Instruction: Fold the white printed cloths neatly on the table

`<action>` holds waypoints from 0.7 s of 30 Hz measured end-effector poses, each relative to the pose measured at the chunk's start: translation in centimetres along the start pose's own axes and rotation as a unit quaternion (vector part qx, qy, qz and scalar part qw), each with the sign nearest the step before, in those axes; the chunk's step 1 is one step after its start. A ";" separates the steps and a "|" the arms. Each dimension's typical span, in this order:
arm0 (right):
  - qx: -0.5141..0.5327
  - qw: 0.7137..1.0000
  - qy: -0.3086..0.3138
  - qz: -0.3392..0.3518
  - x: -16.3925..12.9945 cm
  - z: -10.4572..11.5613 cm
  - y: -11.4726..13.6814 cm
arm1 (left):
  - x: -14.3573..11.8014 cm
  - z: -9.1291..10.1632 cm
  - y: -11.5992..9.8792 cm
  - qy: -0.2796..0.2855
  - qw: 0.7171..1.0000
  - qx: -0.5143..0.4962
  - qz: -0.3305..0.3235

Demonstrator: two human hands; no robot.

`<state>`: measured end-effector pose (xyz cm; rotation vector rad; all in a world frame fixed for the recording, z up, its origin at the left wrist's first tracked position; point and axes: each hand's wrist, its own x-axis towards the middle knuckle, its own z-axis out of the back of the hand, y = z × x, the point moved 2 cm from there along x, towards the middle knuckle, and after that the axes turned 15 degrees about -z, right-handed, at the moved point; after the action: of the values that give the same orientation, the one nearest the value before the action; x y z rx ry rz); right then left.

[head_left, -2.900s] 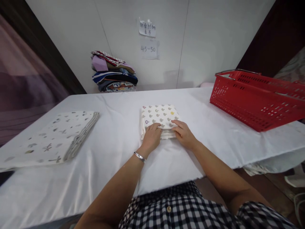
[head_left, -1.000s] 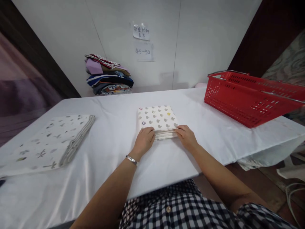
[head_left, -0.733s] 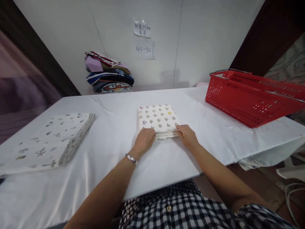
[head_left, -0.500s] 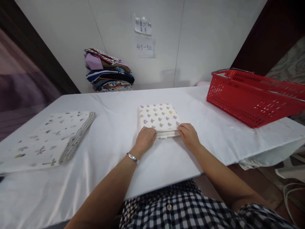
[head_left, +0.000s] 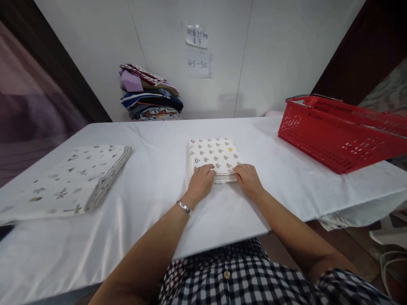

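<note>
I pressed my left hand [head_left: 201,182] and right hand [head_left: 249,179], fingers flat, on the near edge of the folded mushroom-print cloth [head_left: 214,155], mid-desk [head_left: 152,186], left of the red basket [head_left: 343,131]. Soft and light, it looked best gripped by its layered edge.

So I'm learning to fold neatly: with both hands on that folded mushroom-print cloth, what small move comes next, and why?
Probably press and smooth the near edge: the left hand and right hand rest flat on the folded mushroom-print cloth, whose layered near edge looks slightly uneven.
</note>
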<state>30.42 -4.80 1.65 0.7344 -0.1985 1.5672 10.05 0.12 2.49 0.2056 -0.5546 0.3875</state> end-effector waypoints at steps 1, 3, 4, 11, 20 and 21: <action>0.007 1.000 0.006 -0.003 0.1 -0.1 0.0 | 0.1 0.0 -0.1 -0.001 1.000 -0.002 -0.004; 0.018 1.000 0.016 -0.012 0.2 -0.2 0.0 | 0.2 -0.1 -0.2 -0.002 1.000 -0.011 -0.012; 0.022 0.999 0.019 -0.016 0.3 -0.2 -0.1 | 0.3 -0.2 -0.2 -0.001 1.000 -0.012 -0.012; 0.024 0.999 0.026 -0.021 0.3 -0.4 -0.2 | 0.9 -0.9 -0.3 0.014 1.000 0.008 -0.022; 0.043 0.999 0.024 -0.021 0.2 -0.5 -0.3 | 2.6 -1.4 -1.8 0.014 0.999 0.002 -0.038; 0.047 0.998 0.024 -0.020 0.2 -0.4 -0.3 | 2.6 -1.4 -1.9 0.011 0.999 -0.005 -0.040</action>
<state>30.58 -4.36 1.34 0.7688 -0.0759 1.5619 13.48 -0.42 2.56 0.2127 -0.5244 0.3081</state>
